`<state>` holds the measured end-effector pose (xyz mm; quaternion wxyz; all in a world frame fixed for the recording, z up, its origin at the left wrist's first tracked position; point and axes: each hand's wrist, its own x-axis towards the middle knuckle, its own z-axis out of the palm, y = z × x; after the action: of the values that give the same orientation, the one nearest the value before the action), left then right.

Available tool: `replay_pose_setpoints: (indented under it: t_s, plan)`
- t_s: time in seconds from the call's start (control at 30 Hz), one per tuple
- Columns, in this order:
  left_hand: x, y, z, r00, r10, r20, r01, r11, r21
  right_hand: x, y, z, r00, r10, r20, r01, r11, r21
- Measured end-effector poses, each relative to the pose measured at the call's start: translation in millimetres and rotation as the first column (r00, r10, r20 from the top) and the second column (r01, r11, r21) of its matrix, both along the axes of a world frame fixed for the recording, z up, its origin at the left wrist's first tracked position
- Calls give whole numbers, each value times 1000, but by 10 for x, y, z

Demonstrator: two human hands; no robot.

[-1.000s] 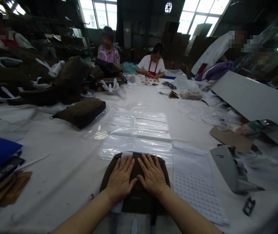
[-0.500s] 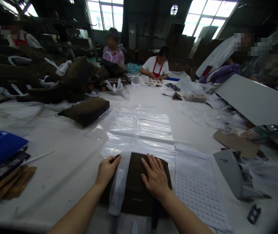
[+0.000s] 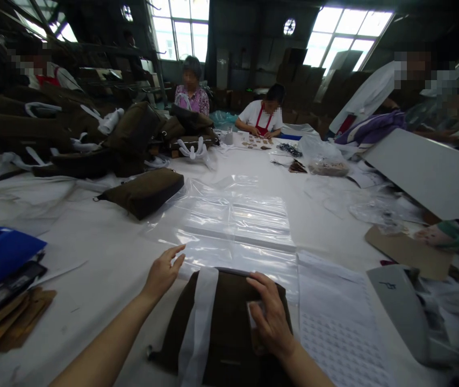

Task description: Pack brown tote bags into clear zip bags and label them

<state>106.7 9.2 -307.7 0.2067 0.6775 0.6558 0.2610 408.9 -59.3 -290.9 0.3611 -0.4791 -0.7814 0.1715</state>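
A dark olive fabric bag (image 3: 229,322) lies before me, with a pale translucent strip (image 3: 200,317) across its left part. My right hand (image 3: 272,317) grips the right part of the bag, its bent fingers at the upper edge and its thumb on the front. Under that thumb shows a small flat piece with a pale edge (image 3: 250,312), whose kind I cannot make out. My left hand (image 3: 165,271) is off the bag to its upper left, open and holding nothing, beside clear plastic bags (image 3: 259,217).
Another olive bag (image 3: 143,191) lies ahead left, before a pile of bags (image 3: 20,129). At left are a blue holder (image 3: 7,255) and brown pieces (image 3: 15,322). Printed sheets (image 3: 334,317) and a grey device (image 3: 402,312) lie right. A co-worker (image 3: 262,115) sits at the far end.
My left hand has let go of the bag's upper left edge and opened. My right hand has gone from lying flat to bent fingers. The bag sits lower in view.
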Motion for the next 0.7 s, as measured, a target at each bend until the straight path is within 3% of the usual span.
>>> replay_pose_setpoints:
  t_s: [0.07,0.13,0.17,0.23,0.27,0.33,0.37,0.43,0.5,0.63,0.7]
  plan:
    - [-13,218,-88,971,-144,-189,152,988,28,62,180,64,984,-72,-165,80,996,47]
    - [34,408,-190,939,-241,-246,246,969,-10,34,489,157,972,-90,-216,110,991,79]
    - [67,480,-235,921,-274,-277,275,961,-35,-21,673,202,982,-46,-182,62,995,83]
    - [129,565,-294,887,-316,-336,307,948,-80,-197,1045,248,986,167,1,-167,985,40]
    - [151,580,-306,872,-331,-359,319,943,-95,-302,1211,237,945,303,124,-304,953,-8]
    - [170,567,-301,845,-363,-393,348,931,-112,-499,1471,139,785,507,356,-496,859,-129]
    - [167,546,-289,833,-380,-403,363,924,-121,-569,1559,63,702,554,448,-530,826,-191]
    - [137,497,-263,817,-402,-415,378,915,-142,-619,1662,-96,604,560,568,-494,822,-284]
    - [87,457,-244,816,-398,-420,365,917,-160,-529,1704,-208,648,491,582,-391,870,-299]
    - [21,463,-189,836,-337,-432,295,941,-163,-52,1726,-256,901,261,347,-173,949,-265]
    - [49,509,-115,848,-296,-440,257,955,-146,223,1696,-266,943,172,284,-96,960,-263]
